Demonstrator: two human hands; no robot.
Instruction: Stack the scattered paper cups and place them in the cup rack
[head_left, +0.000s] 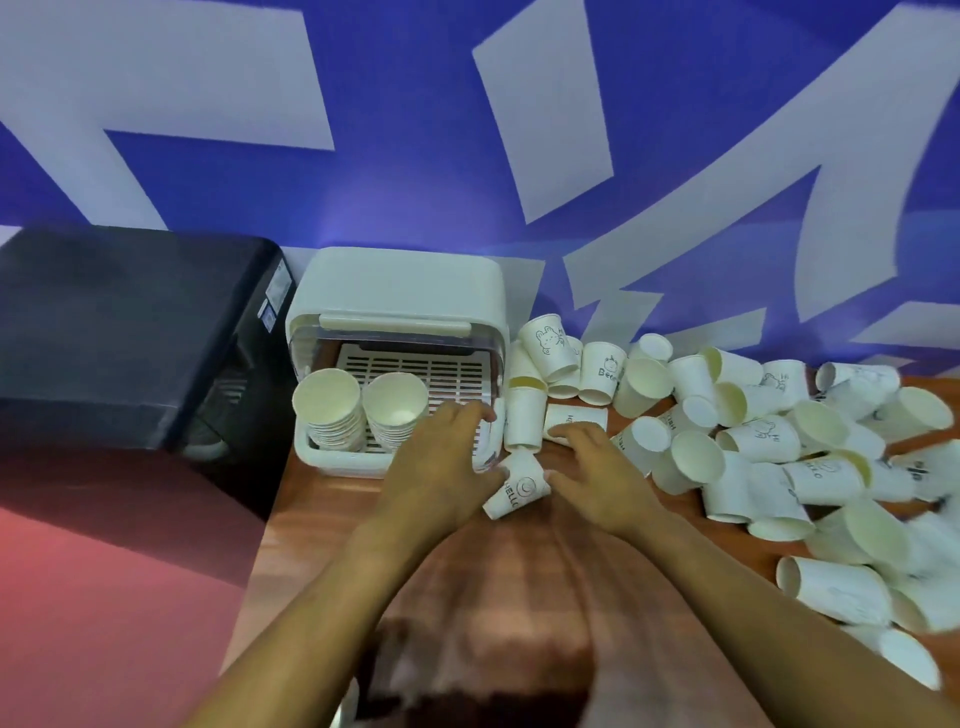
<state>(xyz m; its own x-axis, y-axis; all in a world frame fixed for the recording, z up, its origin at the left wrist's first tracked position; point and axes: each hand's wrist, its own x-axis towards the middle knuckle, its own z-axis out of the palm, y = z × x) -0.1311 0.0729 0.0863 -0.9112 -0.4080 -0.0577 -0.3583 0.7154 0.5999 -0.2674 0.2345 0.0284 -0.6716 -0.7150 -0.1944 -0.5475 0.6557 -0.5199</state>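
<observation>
A white cup rack (322, 457) with an open lid stands at the table's back left and holds two stacks of paper cups (332, 410), (395, 410). Between my hands a white paper cup printed HELLO (517, 491) lies on its side on the table. My left hand (441, 462) reaches over the rack's front right corner, its thumb against this cup. To the right, my right hand (597, 467) has its thumb on the same cup and its fingertips on another fallen cup (574, 418). Several loose cups (769, 436) lie scattered further right.
A black appliance (130, 338) stands left of the rack. A blue and white wall rises behind the wooden table (332, 519). The table's left edge drops to a reddish floor (104, 597). Cups (836, 592) pile up toward the right edge.
</observation>
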